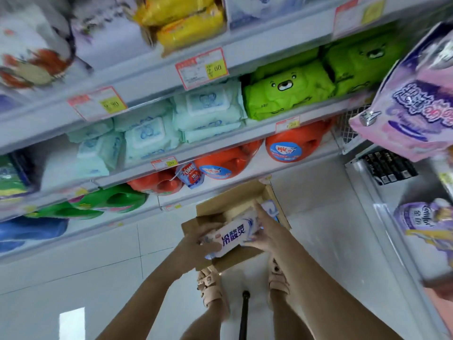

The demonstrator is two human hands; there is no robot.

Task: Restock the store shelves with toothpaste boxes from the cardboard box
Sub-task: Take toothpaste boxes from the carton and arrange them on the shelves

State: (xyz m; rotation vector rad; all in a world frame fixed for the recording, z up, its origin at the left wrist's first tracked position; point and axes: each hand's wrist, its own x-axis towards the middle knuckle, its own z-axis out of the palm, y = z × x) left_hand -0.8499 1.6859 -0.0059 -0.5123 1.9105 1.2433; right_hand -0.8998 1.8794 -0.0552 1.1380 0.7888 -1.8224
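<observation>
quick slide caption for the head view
Left hand and right hand hold toothpaste boxes over the open cardboard box beside stocked shelves.

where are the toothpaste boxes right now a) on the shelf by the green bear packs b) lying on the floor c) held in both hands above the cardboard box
c: the left hand and right hand both hold the toothpaste boxes above the open cardboard box.

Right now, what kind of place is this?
Most likely a shop aisle: shelves carry price tags, stacked wipe packs and orange detergent bottles, and the left hand and right hand hold a toothpaste box over a cardboard box.
</observation>
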